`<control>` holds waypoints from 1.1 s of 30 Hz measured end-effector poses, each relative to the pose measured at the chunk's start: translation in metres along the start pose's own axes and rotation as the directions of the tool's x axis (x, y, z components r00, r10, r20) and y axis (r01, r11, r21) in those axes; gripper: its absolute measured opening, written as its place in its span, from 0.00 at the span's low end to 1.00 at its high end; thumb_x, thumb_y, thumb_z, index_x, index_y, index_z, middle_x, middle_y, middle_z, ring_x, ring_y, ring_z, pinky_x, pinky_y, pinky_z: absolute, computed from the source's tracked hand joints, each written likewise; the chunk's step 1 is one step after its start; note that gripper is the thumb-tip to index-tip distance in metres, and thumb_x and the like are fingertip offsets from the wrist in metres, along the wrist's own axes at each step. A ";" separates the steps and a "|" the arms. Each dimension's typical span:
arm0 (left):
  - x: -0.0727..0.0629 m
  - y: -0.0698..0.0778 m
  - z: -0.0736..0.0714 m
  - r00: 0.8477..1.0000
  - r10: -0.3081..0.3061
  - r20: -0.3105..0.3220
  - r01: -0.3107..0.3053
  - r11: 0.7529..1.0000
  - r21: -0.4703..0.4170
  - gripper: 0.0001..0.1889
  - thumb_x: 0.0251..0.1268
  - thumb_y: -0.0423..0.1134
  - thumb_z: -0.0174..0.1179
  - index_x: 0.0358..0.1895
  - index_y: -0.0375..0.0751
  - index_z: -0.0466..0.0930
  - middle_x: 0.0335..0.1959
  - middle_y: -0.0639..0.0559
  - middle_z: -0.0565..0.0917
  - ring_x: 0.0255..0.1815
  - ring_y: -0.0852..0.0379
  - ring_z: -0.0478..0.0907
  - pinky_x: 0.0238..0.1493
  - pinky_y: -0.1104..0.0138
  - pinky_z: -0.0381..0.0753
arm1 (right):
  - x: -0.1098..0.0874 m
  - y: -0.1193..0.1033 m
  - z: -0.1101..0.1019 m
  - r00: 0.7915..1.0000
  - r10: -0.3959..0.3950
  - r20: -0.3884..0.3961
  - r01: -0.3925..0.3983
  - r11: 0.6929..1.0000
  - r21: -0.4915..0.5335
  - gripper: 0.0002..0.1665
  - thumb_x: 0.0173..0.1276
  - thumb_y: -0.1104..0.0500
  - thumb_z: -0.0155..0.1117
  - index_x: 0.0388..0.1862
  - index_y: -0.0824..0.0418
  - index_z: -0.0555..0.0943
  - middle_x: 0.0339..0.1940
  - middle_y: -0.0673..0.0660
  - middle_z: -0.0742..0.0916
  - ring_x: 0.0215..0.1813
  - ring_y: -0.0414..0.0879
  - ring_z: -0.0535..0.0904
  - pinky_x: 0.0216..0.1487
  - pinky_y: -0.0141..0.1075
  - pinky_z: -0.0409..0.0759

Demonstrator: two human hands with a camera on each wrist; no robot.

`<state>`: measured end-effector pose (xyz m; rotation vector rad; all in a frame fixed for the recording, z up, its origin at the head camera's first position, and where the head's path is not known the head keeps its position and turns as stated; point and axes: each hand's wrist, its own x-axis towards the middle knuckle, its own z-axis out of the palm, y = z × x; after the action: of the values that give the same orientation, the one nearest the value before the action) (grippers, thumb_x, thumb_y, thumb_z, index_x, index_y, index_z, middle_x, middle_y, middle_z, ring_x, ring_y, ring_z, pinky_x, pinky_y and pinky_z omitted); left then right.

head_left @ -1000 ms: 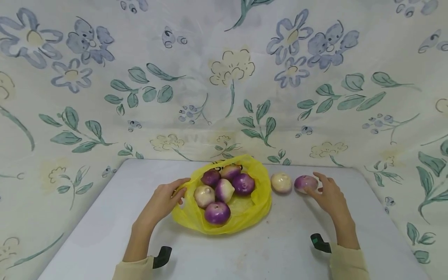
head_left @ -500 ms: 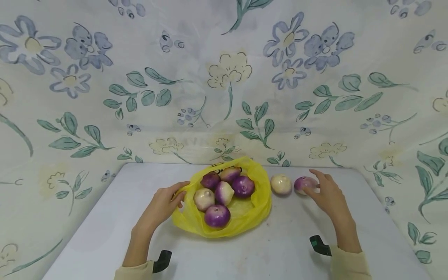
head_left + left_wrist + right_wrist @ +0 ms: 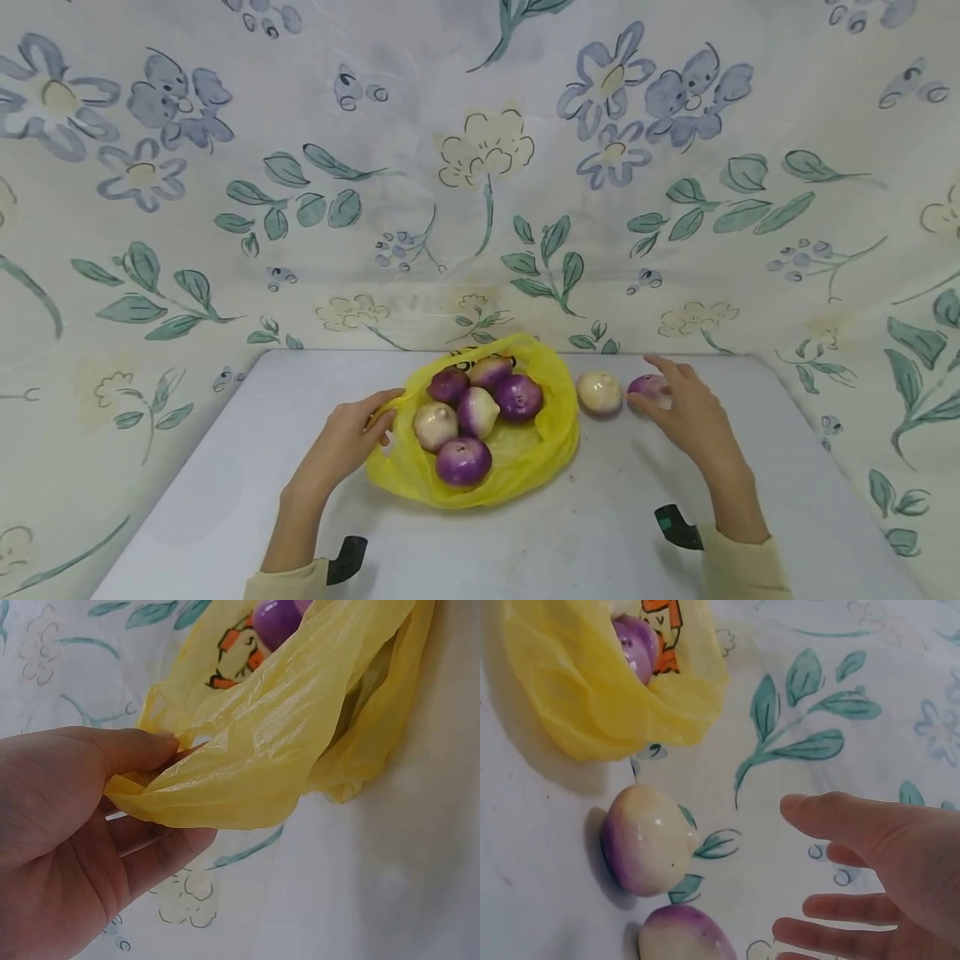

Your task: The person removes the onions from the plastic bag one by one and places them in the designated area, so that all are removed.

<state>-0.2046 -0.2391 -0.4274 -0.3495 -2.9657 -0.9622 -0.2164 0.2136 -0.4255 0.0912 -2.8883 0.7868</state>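
A yellow plastic bag [image 3: 551, 454] sits with its mouth spread wide on the table, holding several glossy purple-and-white turnips [image 3: 462, 462]. My left hand [image 3: 347, 435] pinches the left edge of the bag between thumb and fingers, as the left wrist view confirms. Right of the bag lie two loose turnips: a mostly cream one [image 3: 599, 394] and a purple one [image 3: 645, 390], the latter partly hidden behind my right hand [image 3: 697, 417]. That hand hovers with thumb and fingers spread apart, holding nothing; the right wrist view shows both loose turnips apart from its fingers.
The white table [image 3: 585, 533] meets a floral-patterned sheet [image 3: 420, 208] at its back edge and sides. Dark camera mounts [image 3: 347, 560] jut inward from the sleeves at both wrists.
My right hand has shifted slightly left, its thumb and fingers now covering more of the purple loose turnip from the head view. My left hand keeps its hold on the bag; the turnips stay put.
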 end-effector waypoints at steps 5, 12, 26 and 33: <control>0.000 0.000 0.001 1.000 -0.011 -0.001 0.011 1.000 0.001 0.20 0.72 0.37 0.56 0.66 0.45 0.73 0.32 0.50 0.83 0.27 0.59 0.76 0.29 0.71 0.76 | -0.002 -0.009 0.002 0.999 -0.037 -0.002 0.037 0.999 -0.019 0.41 0.67 0.42 0.65 0.74 0.55 0.64 0.63 0.70 0.76 0.56 0.64 0.80 0.51 0.63 0.76; 0.001 0.001 0.001 1.000 -0.013 -0.002 0.013 1.000 -0.002 0.20 0.72 0.37 0.56 0.66 0.45 0.73 0.32 0.51 0.83 0.27 0.59 0.76 0.29 0.71 0.76 | -0.003 -0.014 0.005 0.999 -0.046 -0.008 0.046 0.998 -0.036 0.40 0.67 0.43 0.65 0.74 0.53 0.65 0.62 0.69 0.77 0.54 0.64 0.80 0.51 0.62 0.78; 0.001 0.003 0.000 1.000 -0.009 0.003 0.009 1.000 0.009 0.20 0.72 0.37 0.56 0.66 0.44 0.74 0.35 0.50 0.84 0.27 0.60 0.76 0.29 0.72 0.75 | -0.004 -0.037 0.024 0.994 -0.106 0.006 0.106 0.993 -0.048 0.39 0.63 0.42 0.69 0.71 0.51 0.69 0.58 0.63 0.81 0.50 0.56 0.80 0.47 0.54 0.83; 0.002 0.002 0.001 1.000 -0.017 0.003 0.017 1.000 0.012 0.20 0.72 0.37 0.56 0.66 0.44 0.73 0.35 0.50 0.84 0.27 0.61 0.77 0.30 0.72 0.75 | -0.005 -0.047 0.037 0.983 -0.184 0.018 0.185 0.982 -0.038 0.38 0.63 0.44 0.70 0.69 0.52 0.71 0.63 0.63 0.79 0.57 0.58 0.81 0.54 0.53 0.81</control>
<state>-0.2060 -0.2365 -0.4264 -0.3268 -2.9804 -0.9452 -0.2114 0.1546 -0.4344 0.3563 -2.8543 0.6979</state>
